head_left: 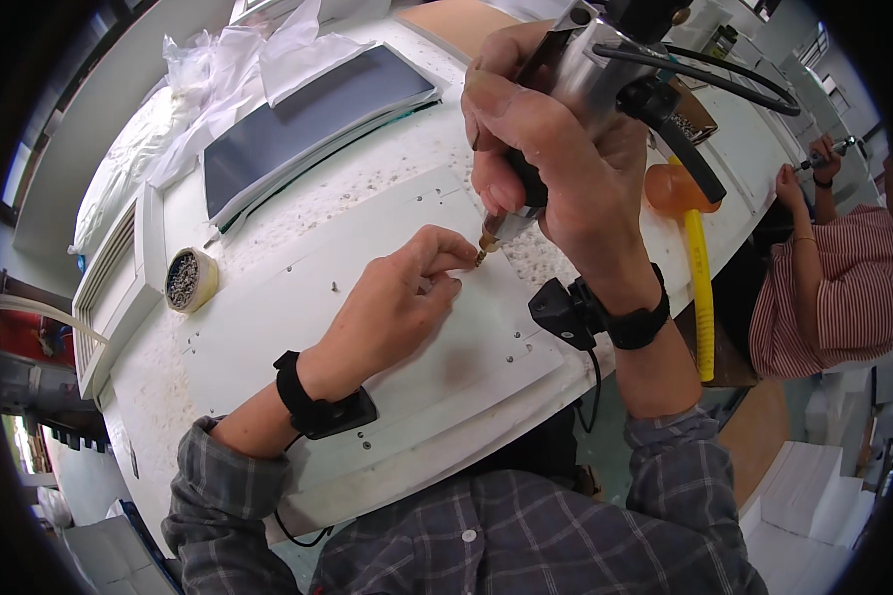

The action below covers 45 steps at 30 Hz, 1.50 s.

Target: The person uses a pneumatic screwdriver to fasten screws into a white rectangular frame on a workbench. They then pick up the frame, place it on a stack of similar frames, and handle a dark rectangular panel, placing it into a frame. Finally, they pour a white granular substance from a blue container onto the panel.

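Likely fastening step: right grip [580, 164] holds driver [587, 81]; left grip [382, 302] narrow at bit [488, 239], contents unclear. Next move likely needs steady alignment.

free room left above the white panel [258, 342] between cup [208, 285] and left hand [382, 302], far side blocked by a dark slab [313, 124], right side obstructed by power tool [597, 81] and mallet [700, 273]

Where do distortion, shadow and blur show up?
Head view: the table's edges bow and the corners go black; head view: a soft shadow falls on the white panel, nearer the wearer than the fingers of the left hand; head view: detail at the fingertips is too small to judge blur.
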Each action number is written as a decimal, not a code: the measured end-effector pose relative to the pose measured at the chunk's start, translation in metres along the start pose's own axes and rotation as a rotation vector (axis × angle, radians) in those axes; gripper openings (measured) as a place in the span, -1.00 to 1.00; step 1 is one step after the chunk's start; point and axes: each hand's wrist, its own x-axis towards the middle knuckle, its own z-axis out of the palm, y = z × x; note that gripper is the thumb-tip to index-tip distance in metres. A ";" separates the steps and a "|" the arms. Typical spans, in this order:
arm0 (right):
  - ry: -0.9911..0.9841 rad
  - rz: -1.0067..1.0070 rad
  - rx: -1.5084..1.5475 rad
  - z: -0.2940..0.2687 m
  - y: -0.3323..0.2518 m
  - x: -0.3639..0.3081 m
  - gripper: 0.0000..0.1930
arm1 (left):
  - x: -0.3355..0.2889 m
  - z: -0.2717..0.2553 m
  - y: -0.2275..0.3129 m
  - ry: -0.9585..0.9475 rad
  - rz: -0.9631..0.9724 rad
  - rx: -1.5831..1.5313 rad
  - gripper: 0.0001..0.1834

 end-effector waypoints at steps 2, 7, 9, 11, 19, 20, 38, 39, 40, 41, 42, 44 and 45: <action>0.002 0.005 0.009 0.000 0.001 0.000 -0.84 | 0.000 -0.001 0.001 -0.009 -0.018 -0.005 -0.73; -0.003 0.026 -0.004 -0.001 0.006 -0.002 -0.84 | 0.000 -0.003 0.003 -0.040 -0.050 -0.035 -0.70; 0.014 0.051 0.023 -0.001 0.006 -0.002 -0.84 | 0.000 -0.003 0.001 -0.039 -0.054 -0.051 -0.70; 0.005 0.070 0.054 -0.001 0.007 -0.002 -0.84 | 0.001 -0.003 0.002 -0.045 -0.053 -0.048 -0.70; -0.119 0.134 -0.052 -0.004 0.013 -0.001 -0.81 | 0.001 -0.002 -0.009 0.013 0.019 -0.063 -0.72; -0.123 0.117 -0.064 -0.004 0.015 -0.003 -0.80 | 0.000 -0.002 -0.010 0.014 0.010 -0.085 -0.72; -0.173 -0.142 0.130 -0.007 -0.008 -0.002 -0.80 | -0.065 -0.078 -0.014 0.275 -0.162 0.519 -0.78; -0.179 -0.153 0.145 -0.010 -0.006 -0.002 -0.81 | -0.064 -0.076 -0.014 0.280 -0.149 0.544 -0.79; -0.200 -0.148 0.141 -0.011 -0.006 -0.002 -0.80 | -0.062 -0.075 -0.015 0.274 -0.142 0.568 -0.80; -0.188 -0.142 0.133 -0.011 -0.006 -0.003 -0.80 | -0.060 -0.074 -0.015 0.267 -0.136 0.592 -0.81; -0.176 -0.135 0.125 -0.010 -0.006 -0.005 -0.79 | -0.058 -0.073 -0.015 0.261 -0.131 0.616 -0.83; -0.165 -0.126 0.126 -0.011 -0.004 -0.006 -0.79 | -0.053 -0.070 -0.019 0.271 -0.052 0.693 -0.86; -0.164 -0.123 0.134 -0.012 -0.003 -0.006 -0.79 | -0.051 -0.069 -0.020 0.274 -0.013 0.732 -0.87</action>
